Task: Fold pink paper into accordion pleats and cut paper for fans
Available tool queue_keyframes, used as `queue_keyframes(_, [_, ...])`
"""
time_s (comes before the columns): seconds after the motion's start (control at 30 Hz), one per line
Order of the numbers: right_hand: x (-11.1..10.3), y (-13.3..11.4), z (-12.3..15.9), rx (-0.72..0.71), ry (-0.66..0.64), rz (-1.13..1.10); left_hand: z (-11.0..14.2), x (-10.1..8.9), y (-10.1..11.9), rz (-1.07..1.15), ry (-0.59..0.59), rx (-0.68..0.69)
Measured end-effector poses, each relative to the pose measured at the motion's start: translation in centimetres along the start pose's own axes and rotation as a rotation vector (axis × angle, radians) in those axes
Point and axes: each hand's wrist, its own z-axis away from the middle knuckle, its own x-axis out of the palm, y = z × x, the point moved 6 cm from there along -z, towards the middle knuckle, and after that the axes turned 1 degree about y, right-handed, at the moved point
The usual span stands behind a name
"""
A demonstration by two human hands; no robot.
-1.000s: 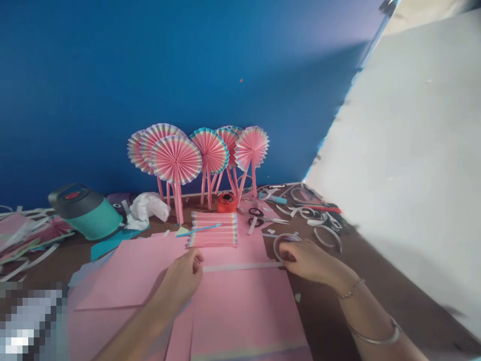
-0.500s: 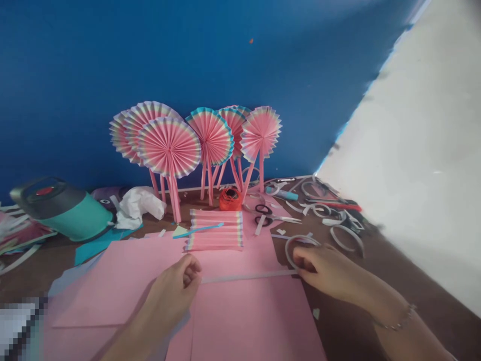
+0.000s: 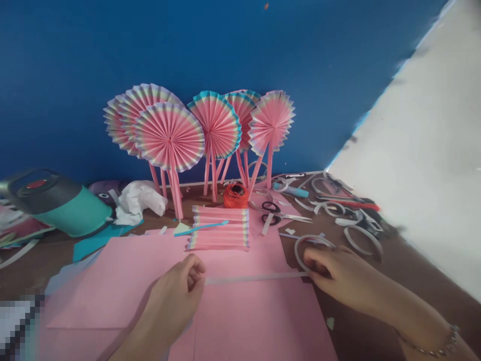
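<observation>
A whitish strip of tape (image 3: 257,278) stretches level between my hands, over the edge of a pink paper sheet (image 3: 259,321). The fingers of my left hand (image 3: 175,296) are closed in a pinch at the strip's left end. My right hand (image 3: 340,273) grips the tape roll (image 3: 298,253), which stands on its rim, the strip running from it. Just beyond the strip lies a pleated pink paper (image 3: 221,238) with pastel edges, and a thin blue strip (image 3: 201,228) rests on it. Whether the tape touches the sheet along its whole length I cannot tell.
Scissors (image 3: 276,215) and an orange string ball (image 3: 236,196) lie beyond the pleated paper. Several round paper fans (image 3: 169,138) stand against the blue wall. At left are a teal container (image 3: 77,213) and crumpled white tissue (image 3: 139,200). Curled strips (image 3: 363,240) litter the right side.
The camera view has tilted down and come closer, so the fans sit higher and larger. Both hands keep hold of the tape, which stays stretched between them, slightly longer in the picture.
</observation>
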Motion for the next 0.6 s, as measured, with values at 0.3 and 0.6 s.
queue_keyframes(0.3, [0.7,0.9,-0.2,-0.005,0.003,0.031,-0.1,-0.1,-0.1,0.136,-0.043,0.031])
queue_keyframes(0.6, [1.0,0.8,-0.3,-0.029,0.014,0.03,-0.2,-0.5,-0.1,0.108,-0.006,0.022])
